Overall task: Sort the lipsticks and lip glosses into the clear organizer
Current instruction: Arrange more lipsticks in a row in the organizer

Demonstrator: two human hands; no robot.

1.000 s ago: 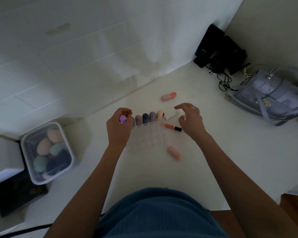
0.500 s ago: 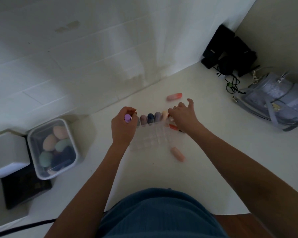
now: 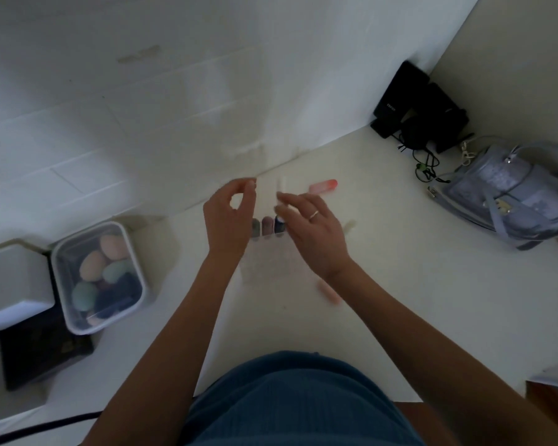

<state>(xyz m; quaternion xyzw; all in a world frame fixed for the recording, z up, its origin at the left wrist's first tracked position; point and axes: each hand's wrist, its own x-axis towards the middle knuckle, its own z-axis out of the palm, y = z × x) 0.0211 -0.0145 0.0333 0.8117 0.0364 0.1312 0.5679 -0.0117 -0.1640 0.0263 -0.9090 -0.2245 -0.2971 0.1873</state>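
**Hands lifted over the organizer, one pale tube in the right**

The likeliest slip from here, as I judge it, is a knock. Both hands hover just above the clear plastic grid organizer [image 3: 273, 265], which is light and see-through and hard to read against the pale tabletop [image 3: 400, 300]. A careless lowering could tip the capped tubes standing in its far row [image 3: 266, 225]. Motion blur makes the cell edges hard to place, so a tube could also land across a divider rather than in a cell.

At far left sits a lidded clear tub of coloured sponges [image 3: 99, 278], well apart from the work. The left hand [image 3: 227, 220] is raised over the organizer's left end. Its thumb and forefinger curl toward each other in a ring; I cannot tell whether they pinch anything. The right hand [image 3: 313, 235], wearing a ring, pinches a slim pale tube [image 3: 282, 188] that points away toward the wall.

Loose pieces remain on the tabletop: a coral-pink tube [image 3: 323, 185] beyond the right hand and a peach tube [image 3: 329, 292] near the right wrist. A lavender handbag [image 3: 503, 194] lies far right.
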